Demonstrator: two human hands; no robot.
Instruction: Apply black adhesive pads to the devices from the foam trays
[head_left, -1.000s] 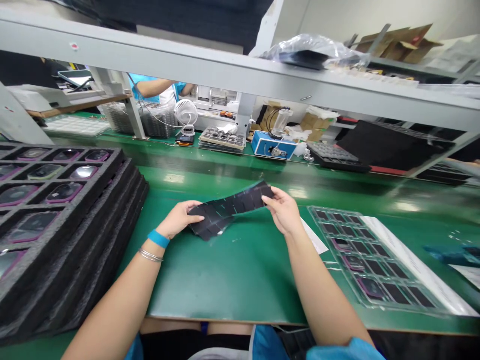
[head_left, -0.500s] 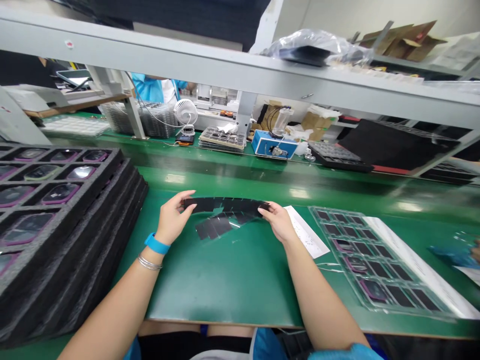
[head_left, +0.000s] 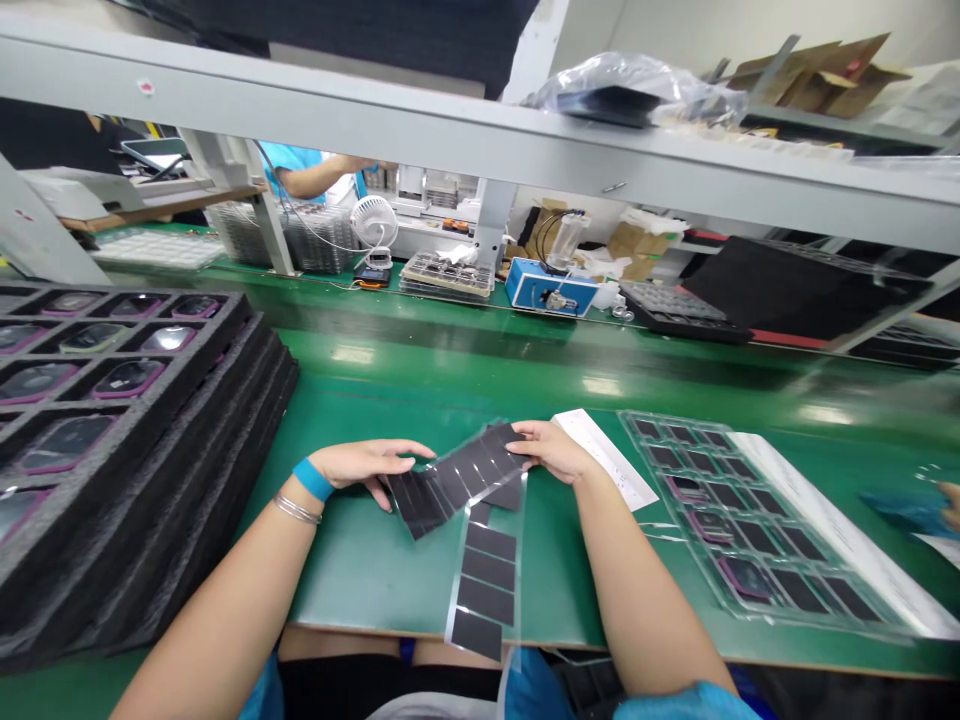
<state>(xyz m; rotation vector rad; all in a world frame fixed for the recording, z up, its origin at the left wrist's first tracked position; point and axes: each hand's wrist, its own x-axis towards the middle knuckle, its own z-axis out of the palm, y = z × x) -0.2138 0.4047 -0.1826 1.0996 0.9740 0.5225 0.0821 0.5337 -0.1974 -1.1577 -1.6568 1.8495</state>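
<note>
My right hand (head_left: 555, 452) pinches the right end of a strip of black rectangular stickers (head_left: 457, 472) on clear film. The strip slants down to the left over the green mat. My left hand (head_left: 369, 466) is at its left end with fingers apart, and whether a fingertip touches the film I cannot tell. A second strip of black rectangles (head_left: 486, 575) hangs below the right hand and reaches over the table's front edge. Where its upper end is held is hidden behind the first strip.
Stacked black foam trays (head_left: 247, 400) with purple-rimmed pieces stand at left. At right lies a clear plastic tray (head_left: 750, 510) of black rectangles and a few purple-rimmed pieces, with white paper (head_left: 611, 462) and tweezers (head_left: 660, 532) nearby. Behind are a fan (head_left: 373, 222) and a blue device (head_left: 550, 288).
The left end of the strip has dropped, and my left hand has loosened its pinch and spread its fingers. The second strip now hangs toward the front edge.
</note>
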